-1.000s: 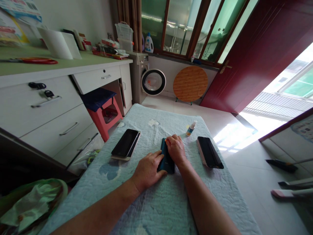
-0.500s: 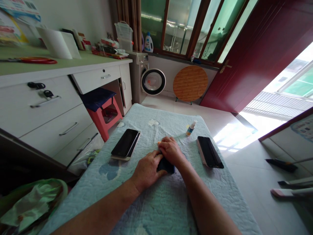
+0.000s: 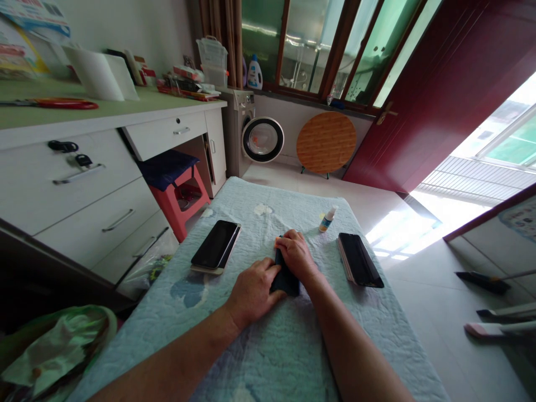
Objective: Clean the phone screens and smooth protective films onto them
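A dark, flat phone [image 3: 285, 279] lies on the quilted cover between my hands, partly hidden by them. My left hand [image 3: 253, 290] is closed around its left and near edges, thumb along the near end. Fingers bent, my right hand [image 3: 295, 254] presses a small orange cloth [image 3: 277, 241] at the phone's far end; most of the cloth is hidden. To the left rest stacked phones [image 3: 215, 244], screen up. At the right is another stack of phones [image 3: 360, 260], with a small spray bottle [image 3: 327, 219] standing beyond my right hand.
A pale blue quilted cover [image 3: 251, 357] spreads over the table. Left of it are a pink stool [image 3: 180, 192], white drawers [image 3: 92, 206] and a bin [image 3: 109, 324]. Farther back stand a washing machine with its door [image 3: 263, 139] open and a round wooden tabletop [image 3: 326, 142].
My right hand and the orange cloth have shifted slightly right and away from me, baring more of the phone. My left hand stays in place.
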Motion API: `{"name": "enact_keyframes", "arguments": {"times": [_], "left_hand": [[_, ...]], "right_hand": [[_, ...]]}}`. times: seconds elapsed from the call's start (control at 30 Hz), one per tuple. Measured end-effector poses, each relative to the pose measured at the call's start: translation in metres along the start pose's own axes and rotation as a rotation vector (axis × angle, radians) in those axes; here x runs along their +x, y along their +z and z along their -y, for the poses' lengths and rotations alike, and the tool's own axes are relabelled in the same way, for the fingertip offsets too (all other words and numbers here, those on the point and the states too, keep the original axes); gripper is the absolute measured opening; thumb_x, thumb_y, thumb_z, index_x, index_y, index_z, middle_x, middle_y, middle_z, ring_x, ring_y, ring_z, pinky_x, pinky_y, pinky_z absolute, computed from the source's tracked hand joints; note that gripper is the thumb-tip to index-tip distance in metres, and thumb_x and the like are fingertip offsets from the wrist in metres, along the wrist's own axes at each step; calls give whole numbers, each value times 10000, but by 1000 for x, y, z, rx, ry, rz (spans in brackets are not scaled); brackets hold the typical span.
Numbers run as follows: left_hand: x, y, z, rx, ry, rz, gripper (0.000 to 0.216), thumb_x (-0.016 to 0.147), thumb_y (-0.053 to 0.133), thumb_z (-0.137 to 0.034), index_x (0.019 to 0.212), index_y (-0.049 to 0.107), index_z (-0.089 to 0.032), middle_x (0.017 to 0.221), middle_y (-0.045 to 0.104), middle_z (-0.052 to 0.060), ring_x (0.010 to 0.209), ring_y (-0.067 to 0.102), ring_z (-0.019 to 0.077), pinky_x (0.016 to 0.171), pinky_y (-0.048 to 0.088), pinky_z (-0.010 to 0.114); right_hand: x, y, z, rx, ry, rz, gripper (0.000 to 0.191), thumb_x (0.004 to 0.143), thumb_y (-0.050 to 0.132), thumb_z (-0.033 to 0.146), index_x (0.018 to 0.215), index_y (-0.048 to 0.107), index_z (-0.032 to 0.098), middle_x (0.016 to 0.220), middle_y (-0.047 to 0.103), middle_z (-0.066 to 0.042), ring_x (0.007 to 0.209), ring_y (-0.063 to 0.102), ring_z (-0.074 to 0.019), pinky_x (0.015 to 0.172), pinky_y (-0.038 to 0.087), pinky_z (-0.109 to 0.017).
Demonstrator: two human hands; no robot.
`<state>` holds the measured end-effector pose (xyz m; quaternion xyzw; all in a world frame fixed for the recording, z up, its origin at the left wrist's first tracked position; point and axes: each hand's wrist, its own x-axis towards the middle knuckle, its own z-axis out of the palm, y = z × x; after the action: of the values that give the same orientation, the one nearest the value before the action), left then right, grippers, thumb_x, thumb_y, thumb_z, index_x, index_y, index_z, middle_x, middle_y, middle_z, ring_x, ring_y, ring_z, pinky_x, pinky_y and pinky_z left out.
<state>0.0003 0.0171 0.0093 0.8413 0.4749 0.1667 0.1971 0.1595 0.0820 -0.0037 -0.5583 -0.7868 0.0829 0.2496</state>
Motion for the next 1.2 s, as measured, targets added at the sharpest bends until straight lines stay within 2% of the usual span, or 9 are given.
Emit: {"name": "enact_keyframes", "arguments": {"times": [0.17,0.33,0.6,0.8,0.97,1.2], "left_hand": [[0,0,1,25,5,2,407,774,702,-381,1134,604,-216,1071,599,61,999,579,255,878,478,351],[0,0,1,28,0,6,396,777,700,-392,1124,606,-225,1082,600,61,1013,580,252,903,476,350],[0,1,0,13,4,4,422,782,696,-383,1152,602,-204,1169,587,83,1057,574,269,936,467,378],[0,1,0,-17,-2,1,420,790,687,-389,1169,596,-232,1179,591,66,1080,561,270,953,450,382],[0,2,1,-5,10,-7,442,780,696,-376,1184,588,-230,1153,595,69,1062,568,273,938,454,379],[1,2,1,12,-1,11,434,781,693,-392,1169,592,-225,1147,594,69,1047,575,265,933,463,364]], "right_hand": [[2,3,-9,-55,123,-96,237,940,506,232,873,734,225,908,579,-45,867,473,-171,832,375,-262],[1,1,-12,-89,181,-104,237,940,496,235,878,724,231,902,583,-47,864,472,-182,813,361,-267],[-2,-2,-3,-76,57,-29,257,944,485,200,879,730,242,894,610,-40,844,504,-167,802,370,-261],[-4,-2,6,-6,-46,60,274,927,483,152,843,733,228,914,619,-35,872,506,-156,811,382,-254],[-2,-1,5,-55,-23,47,247,925,494,168,851,721,231,909,609,-40,892,490,-169,811,378,-264],[3,3,-1,-186,56,20,225,941,474,228,953,695,268,1018,599,-58,904,459,-203,809,361,-308]]}}
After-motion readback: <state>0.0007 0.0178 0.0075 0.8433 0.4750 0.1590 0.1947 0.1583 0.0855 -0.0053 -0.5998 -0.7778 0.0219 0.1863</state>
